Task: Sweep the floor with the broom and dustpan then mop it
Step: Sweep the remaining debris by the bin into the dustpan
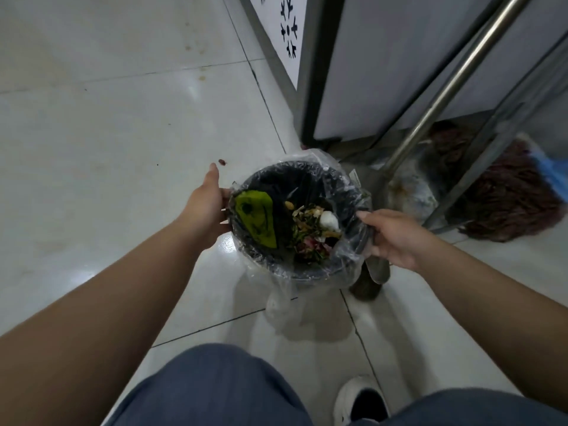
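Observation:
A round black trash bin (347, 186) lined with a clear plastic bag sits between my hands. Inside lie a green wrapper (256, 216) and food scraps with a white lump (313, 232). My left hand (206, 207) holds the bin's left rim, fingers curled over the bag's edge. My right hand (390, 235) grips the right rim. A red-brown mop head (504, 195) lies on the floor at the right under a metal frame. A long steel handle (455, 78) slants up to the top right. A metal dustpan (408, 192) sits at its foot.
White glossy floor tiles (107, 133) spread to the left, with a small dark speck (222, 162) near my left fingertips. A grey cabinet (399, 56) stands at the back right. Something blue (550, 170) shows at the right edge. My white shoe (359, 401) is below.

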A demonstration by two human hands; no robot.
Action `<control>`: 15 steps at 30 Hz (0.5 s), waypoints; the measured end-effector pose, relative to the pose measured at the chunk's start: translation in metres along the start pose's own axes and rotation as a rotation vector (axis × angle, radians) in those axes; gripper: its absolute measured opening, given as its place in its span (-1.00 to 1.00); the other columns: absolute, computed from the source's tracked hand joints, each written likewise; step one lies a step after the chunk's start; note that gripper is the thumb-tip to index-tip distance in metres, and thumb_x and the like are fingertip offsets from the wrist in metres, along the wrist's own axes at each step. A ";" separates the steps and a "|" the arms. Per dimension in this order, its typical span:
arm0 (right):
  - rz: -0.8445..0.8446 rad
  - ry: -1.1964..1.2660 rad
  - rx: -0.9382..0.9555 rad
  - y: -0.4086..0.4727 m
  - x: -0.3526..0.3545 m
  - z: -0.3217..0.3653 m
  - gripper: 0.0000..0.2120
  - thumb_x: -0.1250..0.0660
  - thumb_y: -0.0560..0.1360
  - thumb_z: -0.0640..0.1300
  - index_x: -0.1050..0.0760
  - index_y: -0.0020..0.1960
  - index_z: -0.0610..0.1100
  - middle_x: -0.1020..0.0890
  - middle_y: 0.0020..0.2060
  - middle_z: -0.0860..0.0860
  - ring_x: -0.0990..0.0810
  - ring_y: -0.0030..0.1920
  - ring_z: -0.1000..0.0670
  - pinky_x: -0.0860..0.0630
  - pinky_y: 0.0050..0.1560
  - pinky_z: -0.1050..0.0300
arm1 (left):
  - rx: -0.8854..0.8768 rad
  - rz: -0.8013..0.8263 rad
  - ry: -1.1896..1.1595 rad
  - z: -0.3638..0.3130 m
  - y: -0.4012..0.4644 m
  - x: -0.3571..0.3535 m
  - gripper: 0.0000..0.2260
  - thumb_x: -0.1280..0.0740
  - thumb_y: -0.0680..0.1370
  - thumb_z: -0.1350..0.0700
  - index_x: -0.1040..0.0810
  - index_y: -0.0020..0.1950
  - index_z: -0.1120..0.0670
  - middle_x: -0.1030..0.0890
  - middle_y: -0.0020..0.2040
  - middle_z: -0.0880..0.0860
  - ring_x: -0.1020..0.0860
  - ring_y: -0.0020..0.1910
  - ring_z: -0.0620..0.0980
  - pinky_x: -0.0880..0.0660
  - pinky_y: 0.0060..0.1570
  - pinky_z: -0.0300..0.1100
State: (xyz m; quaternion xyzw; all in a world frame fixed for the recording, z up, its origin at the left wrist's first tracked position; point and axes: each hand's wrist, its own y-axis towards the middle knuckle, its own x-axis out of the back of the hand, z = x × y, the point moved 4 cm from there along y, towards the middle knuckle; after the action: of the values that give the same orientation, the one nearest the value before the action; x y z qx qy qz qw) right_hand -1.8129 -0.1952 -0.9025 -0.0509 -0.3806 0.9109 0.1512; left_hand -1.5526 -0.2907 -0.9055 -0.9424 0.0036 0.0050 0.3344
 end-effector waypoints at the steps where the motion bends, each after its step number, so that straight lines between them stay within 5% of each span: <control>1: -0.014 0.008 -0.007 0.001 0.002 0.001 -0.82 -0.21 0.59 -0.19 -0.40 -0.19 -0.18 -0.61 -0.54 0.00 -0.60 -0.54 0.11 -0.52 -0.55 0.27 | 0.019 0.020 -0.004 0.001 -0.001 -0.003 -0.47 0.01 0.58 -0.27 -0.47 -0.16 0.16 -0.53 -0.14 0.13 -0.52 -0.15 0.10 -0.51 -0.19 -0.07; 5: -0.062 -0.014 -0.020 0.010 0.010 0.008 -0.82 -0.21 0.59 -0.15 -0.46 0.11 -0.24 -0.64 -0.13 -0.13 -0.63 -0.21 -0.04 -0.63 -0.42 0.12 | 0.034 0.043 0.015 0.005 -0.002 -0.010 -0.49 0.00 0.58 -0.26 -0.44 -0.21 0.14 -0.51 -0.22 0.10 -0.51 -0.25 0.07 -0.49 -0.25 -0.08; 15: -0.037 -0.057 -0.011 0.019 0.009 0.017 -0.74 -0.21 0.59 -0.11 -0.46 0.19 -0.24 -0.60 0.01 -0.19 -0.59 -0.06 -0.15 -0.56 -0.04 -0.07 | 0.069 0.044 0.070 0.004 0.001 -0.009 -0.47 0.02 0.59 -0.25 -0.44 -0.25 0.14 -0.54 -0.23 0.12 -0.52 -0.25 0.09 -0.48 -0.26 -0.06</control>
State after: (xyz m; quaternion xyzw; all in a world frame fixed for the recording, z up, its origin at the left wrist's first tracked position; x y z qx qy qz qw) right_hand -1.8294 -0.2162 -0.9035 -0.0186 -0.3908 0.9068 0.1569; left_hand -1.5617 -0.2887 -0.9087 -0.9296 0.0360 -0.0206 0.3663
